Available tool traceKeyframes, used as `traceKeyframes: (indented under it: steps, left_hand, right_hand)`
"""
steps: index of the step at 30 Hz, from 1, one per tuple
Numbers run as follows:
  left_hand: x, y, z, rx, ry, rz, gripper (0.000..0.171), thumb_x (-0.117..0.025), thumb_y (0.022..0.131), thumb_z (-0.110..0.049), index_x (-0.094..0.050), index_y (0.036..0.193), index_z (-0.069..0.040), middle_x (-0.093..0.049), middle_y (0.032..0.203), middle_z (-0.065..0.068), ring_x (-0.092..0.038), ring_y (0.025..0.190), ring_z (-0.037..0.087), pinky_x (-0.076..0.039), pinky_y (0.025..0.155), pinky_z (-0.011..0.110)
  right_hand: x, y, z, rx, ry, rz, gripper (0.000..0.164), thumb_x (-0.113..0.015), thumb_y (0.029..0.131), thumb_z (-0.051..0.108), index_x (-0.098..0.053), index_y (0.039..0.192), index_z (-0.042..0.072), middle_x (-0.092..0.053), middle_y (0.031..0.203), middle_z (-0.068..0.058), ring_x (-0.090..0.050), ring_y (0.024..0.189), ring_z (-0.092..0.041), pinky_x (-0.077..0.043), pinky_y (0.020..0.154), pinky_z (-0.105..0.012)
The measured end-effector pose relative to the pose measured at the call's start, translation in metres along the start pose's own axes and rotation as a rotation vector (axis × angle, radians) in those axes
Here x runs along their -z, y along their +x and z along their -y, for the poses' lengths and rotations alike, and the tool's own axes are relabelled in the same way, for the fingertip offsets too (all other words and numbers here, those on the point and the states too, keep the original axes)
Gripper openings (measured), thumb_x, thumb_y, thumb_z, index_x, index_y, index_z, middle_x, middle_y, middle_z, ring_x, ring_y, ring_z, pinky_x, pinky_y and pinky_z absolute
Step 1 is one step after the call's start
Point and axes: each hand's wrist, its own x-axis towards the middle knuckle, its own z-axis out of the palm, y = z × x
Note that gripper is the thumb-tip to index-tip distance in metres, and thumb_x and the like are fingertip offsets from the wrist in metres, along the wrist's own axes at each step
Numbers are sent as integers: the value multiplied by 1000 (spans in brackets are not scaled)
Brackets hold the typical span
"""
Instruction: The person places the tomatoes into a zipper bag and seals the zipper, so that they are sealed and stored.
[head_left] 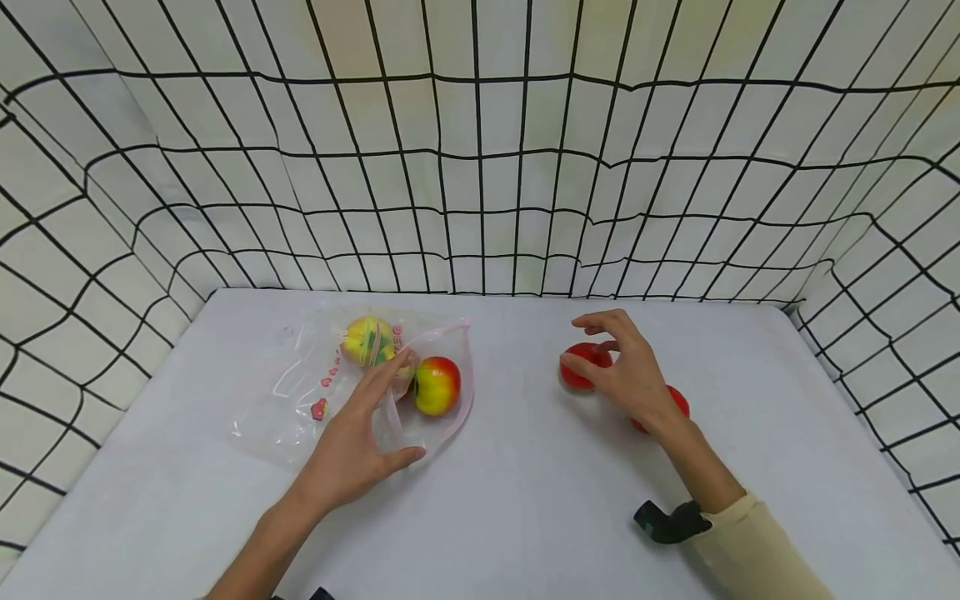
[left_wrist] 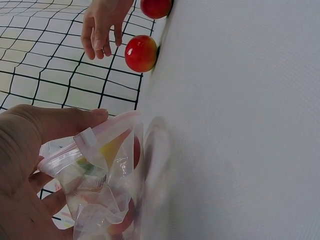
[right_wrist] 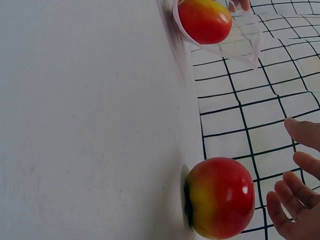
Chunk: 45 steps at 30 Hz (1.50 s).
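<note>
A clear plastic bag (head_left: 285,408) with a pink rim lies on the table, its mouth facing right. Inside it are a red-yellow apple (head_left: 437,386), a yellow fruit (head_left: 366,340) and another piece partly hidden by fingers. My left hand (head_left: 351,454) spans the bag's mouth, thumb and fingers spread wide, touching the plastic (left_wrist: 107,192). Over a red apple (head_left: 577,382) hovers my right hand (head_left: 630,375), fingers loosely bent; a gap separates it from the apple (right_wrist: 220,197) in the right wrist view. A second red apple (head_left: 678,402) sits partly behind that wrist.
The white table (head_left: 517,500) is bordered by a black wire grid (head_left: 480,208) at the back and both sides. A dark wrist device (head_left: 671,522) sits by the right sleeve (head_left: 750,550).
</note>
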Motion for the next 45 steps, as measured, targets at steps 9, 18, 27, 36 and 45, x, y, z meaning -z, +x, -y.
traceKeyframes:
  steps: [9,18,27,36,45]
  left_hand:
    - [-2,-1,2,-2,-7,2,119,-94,73,-16,-23,166,-37,-37,168,3,-39,153,35,-51,108,62]
    - [-3,-2,2,-13,-16,-1,121,-95,73,-14,-22,165,-42,-38,167,1,-41,153,33,-51,109,61]
    - [-4,-1,1,-8,-9,6,118,-94,73,-14,-24,165,-37,-37,168,1,-40,153,34,-52,108,61]
    - [-2,1,1,-8,-4,1,119,-94,73,-14,-24,166,-36,-36,168,2,-40,154,35,-55,105,59]
    - [-2,1,1,-9,-15,5,118,-94,73,-14,-24,166,-35,-36,168,2,-39,154,34,-53,107,60]
  right_hand:
    - [6,-2,-9,27,-27,11,47,-83,88,14,-64,131,11,-60,131,-8,-58,121,-26,-61,95,-52]
    - [9,-3,-15,-1,-39,43,48,-83,87,13,-64,131,11,-58,133,-10,-55,127,-33,-59,98,-56]
    - [10,-3,-16,-65,-67,83,49,-83,87,11,-64,132,8,-53,140,-15,-49,134,-32,-57,104,-58]
    - [11,3,-19,-117,-114,138,55,-83,87,11,-60,137,5,-49,145,-20,-47,138,-40,-55,106,-60]
    - [15,3,-16,-181,-172,228,63,-81,89,16,-54,145,8,-51,148,-22,-51,136,-43,-56,106,-59]
